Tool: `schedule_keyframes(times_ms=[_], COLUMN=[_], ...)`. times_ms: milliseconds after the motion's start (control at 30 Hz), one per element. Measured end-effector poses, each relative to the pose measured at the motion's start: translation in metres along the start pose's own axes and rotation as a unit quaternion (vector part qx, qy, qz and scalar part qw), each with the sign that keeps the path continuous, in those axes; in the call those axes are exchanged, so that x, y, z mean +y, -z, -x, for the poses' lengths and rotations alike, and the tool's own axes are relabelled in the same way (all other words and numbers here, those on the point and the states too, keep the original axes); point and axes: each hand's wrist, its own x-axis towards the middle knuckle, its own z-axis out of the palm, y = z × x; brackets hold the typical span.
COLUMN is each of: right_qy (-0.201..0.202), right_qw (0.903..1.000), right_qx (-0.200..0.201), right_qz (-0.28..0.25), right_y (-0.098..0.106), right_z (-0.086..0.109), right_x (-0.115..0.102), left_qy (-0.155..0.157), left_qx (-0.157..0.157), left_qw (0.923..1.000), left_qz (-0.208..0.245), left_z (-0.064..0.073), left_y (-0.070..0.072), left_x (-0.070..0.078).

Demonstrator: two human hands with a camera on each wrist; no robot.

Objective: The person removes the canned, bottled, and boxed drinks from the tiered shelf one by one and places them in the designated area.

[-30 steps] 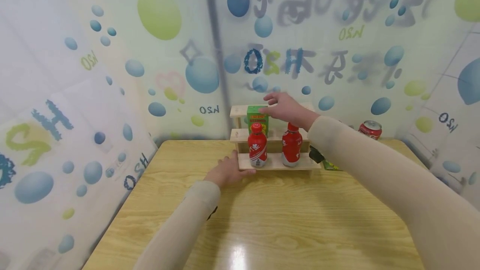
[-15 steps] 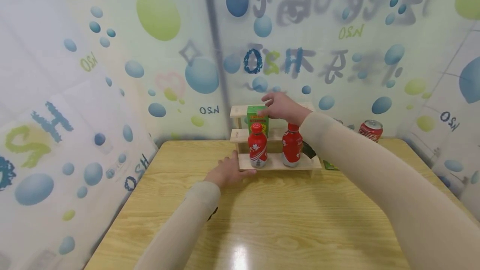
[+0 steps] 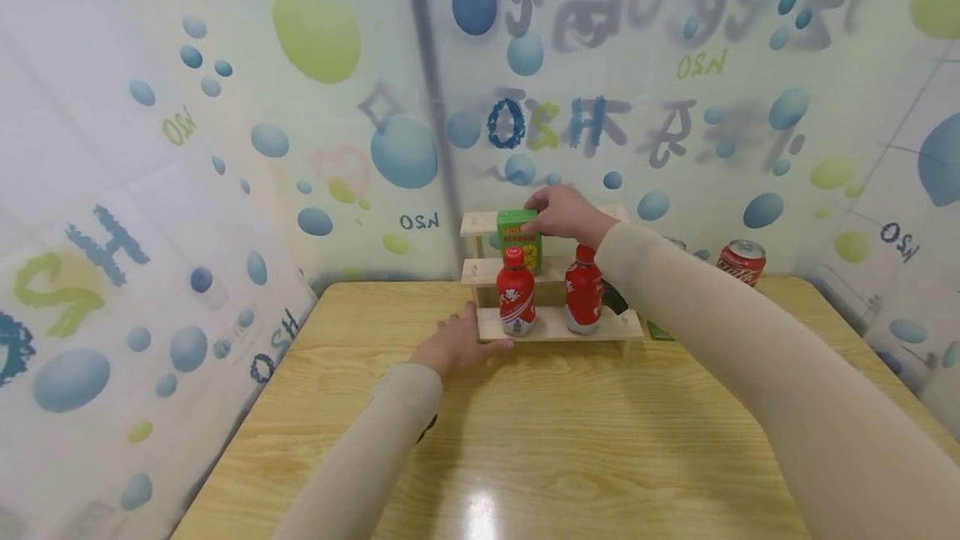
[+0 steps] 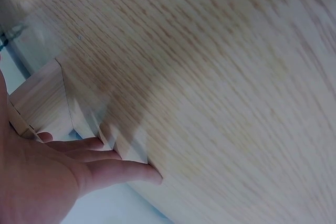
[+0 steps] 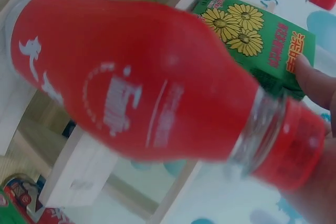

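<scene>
A three-tier wooden display shelf (image 3: pixel 548 323) stands at the back of the table. My left hand (image 3: pixel 447 345) holds its lower left corner, thumb along the front edge and fingers at the side. On the middle tier is a green drink carton (image 3: pixel 519 227) with yellow flowers. My right hand (image 3: pixel 564 213) pinches the carton near its top, and the thumb (image 5: pixel 316 83) lies on its printed face. Two red bottles, the left one (image 3: pixel 515 294) and the right one (image 3: pixel 583 294), stand upright on the lowest tier. The right bottle covers much of the right wrist view.
A red soda can (image 3: pixel 742 261) stands at the right, behind my right forearm. Part of another green pack (image 3: pixel 660 332) shows beside the shelf, mostly hidden by the sleeve. The wooden table (image 3: pixel 525 440) stretches toward me, and a printed curtain (image 3: pixel 337 107) hangs behind.
The green carton has shifted slightly to the right, and my right fingers have closed in on its top. My left hand has stayed at the shelf corner.
</scene>
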Motion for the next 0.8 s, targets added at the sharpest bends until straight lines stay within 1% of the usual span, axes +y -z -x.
schedule_keyframes(times_ms=[100, 200, 333, 433, 600, 800], right_qy=[0.008, 0.015, 0.016, 0.007, -0.008, 0.003], right_qw=[0.9999, 0.9990, 0.9965, 0.9956, 0.9976, 0.9995], right_qx=[0.009, 0.016, 0.024, 0.026, 0.021, 0.000], right_qz=[-0.009, -0.038, -0.078, -0.090, -0.066, -0.030], right_y=[0.010, 0.026, 0.054, 0.078, 0.113, 0.155], right_z=[0.005, 0.014, 0.026, 0.037, 0.065, 0.099], right_x=[0.005, 0.010, 0.022, 0.037, 0.069, 0.110], left_qy=[-0.001, -0.001, 0.003, 0.002, 0.003, 0.005], left_qx=[-0.004, -0.005, 0.000, 0.006, 0.002, 0.005], left_qw=[1.0000, 1.0000, 1.0000, 1.0000, 1.0000, 1.0000], left_qz=[0.005, 0.004, 0.004, 0.000, 0.002, 0.007], left_z=[0.000, -0.001, -0.002, -0.002, 0.002, 0.004], left_y=[-0.001, -0.002, -0.001, 0.000, 0.001, 0.002], left_x=[0.002, 0.003, 0.006, 0.007, 0.008, 0.003])
